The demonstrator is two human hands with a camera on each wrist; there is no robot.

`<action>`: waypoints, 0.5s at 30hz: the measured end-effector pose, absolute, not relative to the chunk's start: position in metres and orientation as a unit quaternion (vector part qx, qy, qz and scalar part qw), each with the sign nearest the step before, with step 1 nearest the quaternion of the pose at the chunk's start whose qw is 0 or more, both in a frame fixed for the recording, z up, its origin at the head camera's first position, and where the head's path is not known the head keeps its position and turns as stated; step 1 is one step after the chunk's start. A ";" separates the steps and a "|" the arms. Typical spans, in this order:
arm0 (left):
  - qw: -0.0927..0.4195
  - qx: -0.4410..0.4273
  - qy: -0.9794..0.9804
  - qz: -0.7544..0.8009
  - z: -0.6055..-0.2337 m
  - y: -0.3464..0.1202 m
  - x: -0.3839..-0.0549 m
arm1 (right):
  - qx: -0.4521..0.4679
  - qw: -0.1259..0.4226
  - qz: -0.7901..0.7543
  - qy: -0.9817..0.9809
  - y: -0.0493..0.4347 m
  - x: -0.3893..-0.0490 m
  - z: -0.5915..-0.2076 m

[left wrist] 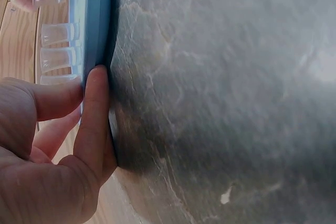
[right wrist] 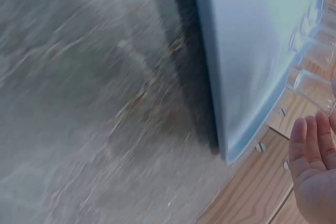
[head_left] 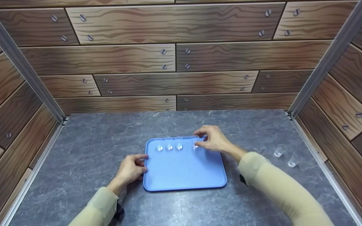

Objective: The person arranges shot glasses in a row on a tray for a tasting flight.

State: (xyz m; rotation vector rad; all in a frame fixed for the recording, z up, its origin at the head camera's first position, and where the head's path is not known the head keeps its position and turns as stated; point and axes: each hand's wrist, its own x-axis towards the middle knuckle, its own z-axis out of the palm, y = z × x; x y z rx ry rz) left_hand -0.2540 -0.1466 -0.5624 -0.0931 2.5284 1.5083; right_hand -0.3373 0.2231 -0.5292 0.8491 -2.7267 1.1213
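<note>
A blue tray [head_left: 184, 172] lies on the table with three small clear plastic cups [head_left: 169, 147] standing in a row along its far side. My left hand [head_left: 132, 168] holds the tray's left rim; the left wrist view shows its fingers [left wrist: 94, 98] against the tray edge. Over the tray's far right part, my right hand [head_left: 214, 138] pinches another small clear cup [head_left: 195, 145], apart from the row. In the right wrist view this cup [right wrist: 314, 90] appears beside the fingers of my right hand [right wrist: 315, 171]. Whether its base touches the tray cannot be told.
Two more clear cups [head_left: 280, 150] stand on the grey marbled table [head_left: 105, 131], right of the tray near the side rail. Wood-patterned walls [head_left: 174, 56] enclose the back and both sides, with metal posts [head_left: 325, 62] at the corners.
</note>
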 end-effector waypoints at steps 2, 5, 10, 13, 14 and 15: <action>0.097 -0.031 0.855 0.509 -0.563 -0.147 -0.254 | 0.275 0.037 0.367 -0.888 0.217 -0.339 -0.531; 0.096 -0.032 0.855 0.509 -0.563 -0.147 -0.253 | 0.273 0.036 0.371 -0.887 0.208 -0.340 -0.533; 0.097 -0.034 0.855 0.508 -0.562 -0.147 -0.253 | 0.270 0.036 0.371 -0.888 0.197 -0.341 -0.536; 0.099 -0.034 0.855 0.509 -0.563 -0.147 -0.254 | 0.262 0.032 0.368 -0.892 0.192 -0.341 -0.536; 0.099 -0.034 0.855 0.509 -0.563 -0.147 -0.254 | 0.260 0.031 0.366 -0.893 0.191 -0.341 -0.537; 0.099 -0.033 0.855 0.509 -0.563 -0.147 -0.254 | 0.257 0.032 0.365 -0.894 0.191 -0.341 -0.537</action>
